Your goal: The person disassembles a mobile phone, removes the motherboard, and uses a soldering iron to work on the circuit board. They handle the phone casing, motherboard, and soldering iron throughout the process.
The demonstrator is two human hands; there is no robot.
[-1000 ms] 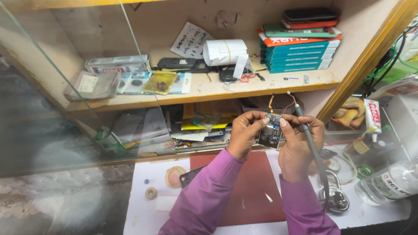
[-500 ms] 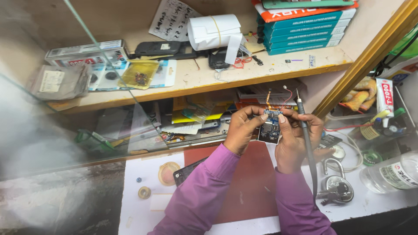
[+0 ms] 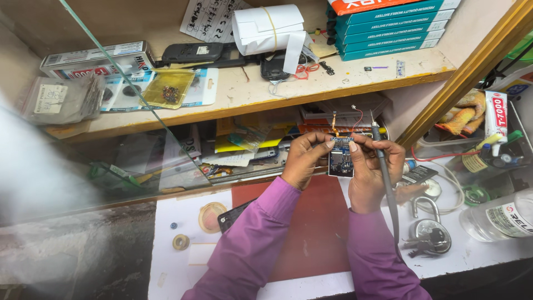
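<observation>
Both hands meet above the counter (image 3: 488, 253), just in front of the lower shelf. The left hand (image 3: 304, 158) pinches the left edge of a small blue circuit board (image 3: 340, 157), thumb and fingers closed on it in a firm grip. The right hand (image 3: 373, 172) closes on the board's right edge with thumb and forefinger, so the board is held upright between the two hands, clear of the counter. Thin red and orange wires (image 3: 347, 119) rise from the top of the board.

A slim dark soldering iron (image 3: 384, 172) runs along the right hand, its tip pointing up past the fingers and its cord trailing down toward the wrist; it seems tucked between the fingers, though the exact hold is hard to make out. Both arms wear purple sleeves (image 3: 261, 233).

Under the hands lies a dark red mat (image 3: 311, 233) on the white counter. To the right of the mat sit a metal padlock (image 3: 428, 230) with keys and a clear plastic bottle (image 3: 499, 214) lying on its side. To the left are a tan round disc (image 3: 211, 216) and a small roll of tape (image 3: 180, 241).

The upper wooden shelf (image 3: 250, 97) carries a stack of teal boxes (image 3: 391, 30), a white folded paper bundle (image 3: 266, 28) bound with a band, a dark phone (image 3: 191, 53) and a yellow packet (image 3: 169, 89). A tilted glass pane (image 3: 127, 83) crosses the left side.
</observation>
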